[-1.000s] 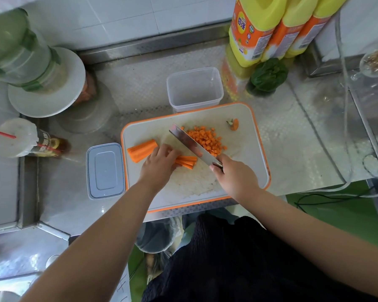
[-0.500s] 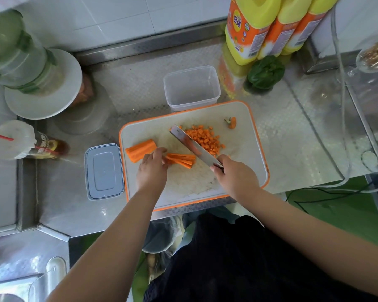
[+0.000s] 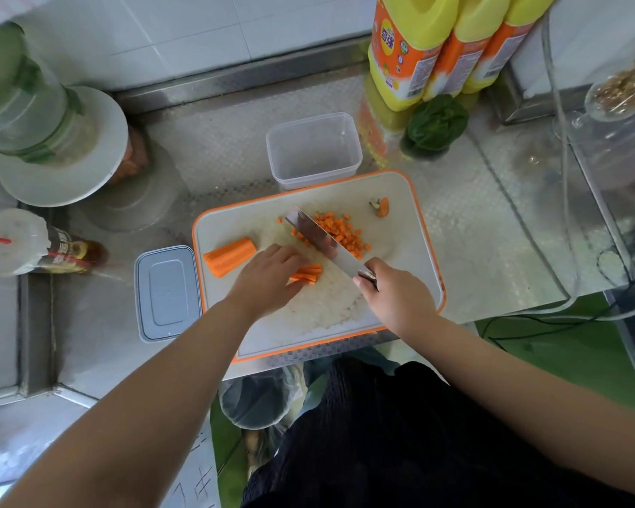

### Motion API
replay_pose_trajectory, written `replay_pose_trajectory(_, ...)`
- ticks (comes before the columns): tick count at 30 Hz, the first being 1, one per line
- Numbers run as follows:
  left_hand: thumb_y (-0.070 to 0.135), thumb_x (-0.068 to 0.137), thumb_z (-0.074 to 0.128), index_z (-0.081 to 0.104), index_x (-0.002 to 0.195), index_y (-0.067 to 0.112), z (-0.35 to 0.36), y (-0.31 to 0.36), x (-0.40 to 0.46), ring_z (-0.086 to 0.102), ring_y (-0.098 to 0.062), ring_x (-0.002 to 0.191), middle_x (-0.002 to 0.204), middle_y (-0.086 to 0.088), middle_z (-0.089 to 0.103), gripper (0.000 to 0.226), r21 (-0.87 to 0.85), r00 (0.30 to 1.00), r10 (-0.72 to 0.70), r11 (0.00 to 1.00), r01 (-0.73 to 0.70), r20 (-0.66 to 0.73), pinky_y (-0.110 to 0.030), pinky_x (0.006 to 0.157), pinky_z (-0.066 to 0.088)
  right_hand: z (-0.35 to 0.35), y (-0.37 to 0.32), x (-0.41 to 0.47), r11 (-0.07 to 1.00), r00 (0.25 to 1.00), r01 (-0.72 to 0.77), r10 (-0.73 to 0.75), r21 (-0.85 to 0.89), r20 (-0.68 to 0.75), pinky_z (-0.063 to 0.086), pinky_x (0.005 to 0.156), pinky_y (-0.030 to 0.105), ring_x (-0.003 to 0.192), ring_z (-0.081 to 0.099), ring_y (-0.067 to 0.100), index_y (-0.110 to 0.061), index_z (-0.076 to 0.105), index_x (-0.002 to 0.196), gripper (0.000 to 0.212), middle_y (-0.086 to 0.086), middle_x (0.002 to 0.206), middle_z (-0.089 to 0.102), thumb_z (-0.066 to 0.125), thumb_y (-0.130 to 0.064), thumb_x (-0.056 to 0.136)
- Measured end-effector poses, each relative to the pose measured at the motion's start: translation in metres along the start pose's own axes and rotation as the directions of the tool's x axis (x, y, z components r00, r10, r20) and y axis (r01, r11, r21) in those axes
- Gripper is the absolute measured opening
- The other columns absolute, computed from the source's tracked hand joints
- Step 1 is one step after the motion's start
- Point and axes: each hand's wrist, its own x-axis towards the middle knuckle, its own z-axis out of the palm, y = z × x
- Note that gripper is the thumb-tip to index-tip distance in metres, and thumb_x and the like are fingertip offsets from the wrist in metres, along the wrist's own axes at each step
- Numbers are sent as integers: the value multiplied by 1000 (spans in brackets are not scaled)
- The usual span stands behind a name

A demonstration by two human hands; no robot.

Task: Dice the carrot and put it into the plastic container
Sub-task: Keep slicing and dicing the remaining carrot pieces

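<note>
Lid (image 3: 167,293) beside board (image 3: 411,229), container (image 3: 314,150) seemingly empty

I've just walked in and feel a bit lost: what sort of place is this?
Most likely a kitchen, perhaps a commercial one. A person dices carrot sticks with a knife on an orange-rimmed cutting board, which lies on a stainless steel counter against a white tiled wall.
</note>
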Motion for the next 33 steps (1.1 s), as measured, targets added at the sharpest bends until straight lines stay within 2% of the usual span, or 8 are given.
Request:
replay_pose_trajectory(5, 44, 85, 55, 64, 110, 21, 6, 5, -7, 47, -24, 104, 110, 1, 58, 36, -77, 991, -131, 989, 127, -41, -38, 89, 45, 0, 3, 1, 1000, 1000, -15, 15, 11, 12, 44, 54, 35, 63, 59, 27, -16, 54, 109, 26, -4, 57, 47, 45, -39, 98)
replay_pose_trajectory(10, 39, 86, 67, 65, 108, 17, 6, 11, -4, 51, -25, 98, 105, 0, 59, 31, -98, 967, -255, 962, 254, 6, -41, 85, 48, 1, 2, 1, 1000, 1000, -11, 11, 7, 23, 42, 51, 33, 59, 56, 25, -16, 53, 105, 24, -7, 54, 44, 46, -38, 98)
replay_pose_trajectory(14, 34, 88, 65, 63, 107, 17, 16, 43, -16, 49, -26, 104, 109, -3, 56, 26, -209, 846, -533, 828, 521, -5, -40, 74, 50, 2, -1, 1, 1000, 999, -7, 6, 5, 44, 35, 53, 31, 66, 57, 28, -18, 52, 103, 19, -5, 59, 45, 45, -36, 99)
replay_pose_trajectory(17, 30, 94, 57, 59, 109, 14, 19, 64, -17, 50, -27, 103, 111, -5, 53, 22, -294, 732, -681, 696, 655, 22, -38, 74, 45, 5, -3, 1, 1000, 999, -2, 2, -2, 51, 36, 55, 30, 64, 51, 25, -18, 50, 102, 15, -3, 67, 50, 45, -32, 98)
replay_pose_trajectory(21, 38, 96, 53, 51, 119, 15, 16, 74, -9, 48, -26, 111, 120, -4, 50, 32, -355, 611, -787, 548, 757, 87, -38, 79, 43, 7, -5, 2, 1000, 996, -1, 3, -26, 86, 36, 53, 30, 63, 52, 24, -22, 44, 96, 10, -4, 68, 52, 45, -31, 98)
replay_pose_trajectory(23, 43, 94, 55, 48, 123, 17, 15, 73, -10, 45, -25, 115, 124, -3, 48, 40, -368, 600, -796, 534, 761, 86, -38, 81, 42, 7, -5, 2, 999, 996, -1, 4, -34, 91, 35, 52, 30, 63, 53, 25, -23, 43, 95, 9, -4, 67, 51, 44, -31, 98)
replay_pose_trajectory(27, 47, 92, 57, 50, 127, 20, 17, 66, -17, 42, -24, 119, 129, -1, 48, 45, -254, 641, -768, 620, 742, -1, -38, 96, 36, 7, -5, 3, 998, 997, 10, -5, -58, 79, 35, 47, 29, 56, 51, 22, -22, 46, 99, 9, -6, 62, 48, 44, -31, 98)
replay_pose_trajectory(33, 42, 93, 56, 55, 113, 16, 17, 58, -18, 51, -24, 104, 112, -1, 55, 33, -333, 656, -755, 616, 714, 11, -36, 88, 41, 12, -9, 4, 994, 996, -4, 14, -106, 91, 26, 45, 28, 57, 47, 19, -17, 48, 100, 14, -6, 62, 45, 39, -28, 100)
